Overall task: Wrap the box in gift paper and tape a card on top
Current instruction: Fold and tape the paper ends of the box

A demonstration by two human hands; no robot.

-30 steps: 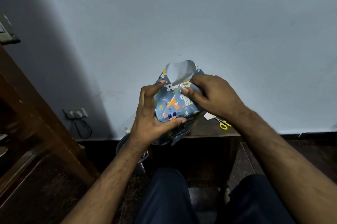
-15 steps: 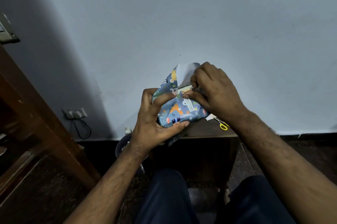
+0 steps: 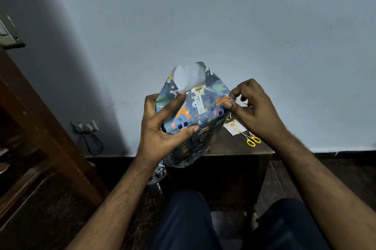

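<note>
While left hand (image 3: 162, 127) grips wrapped box (image 3: 195, 111), right hand (image 3: 252, 107) pinches paper corner.

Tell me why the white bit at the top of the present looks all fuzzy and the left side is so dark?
Head view: the white flap of the gift paper is smeared by motion blur, while the print lower down stays sharp. Dim light leaves a broad shadow on the wall at left. The wide lens bends the edges.

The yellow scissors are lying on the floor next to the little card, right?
Not quite. The head view shows the yellow scissors lying on the wooden table, not the floor. They are next to the little card, as you said.
</note>
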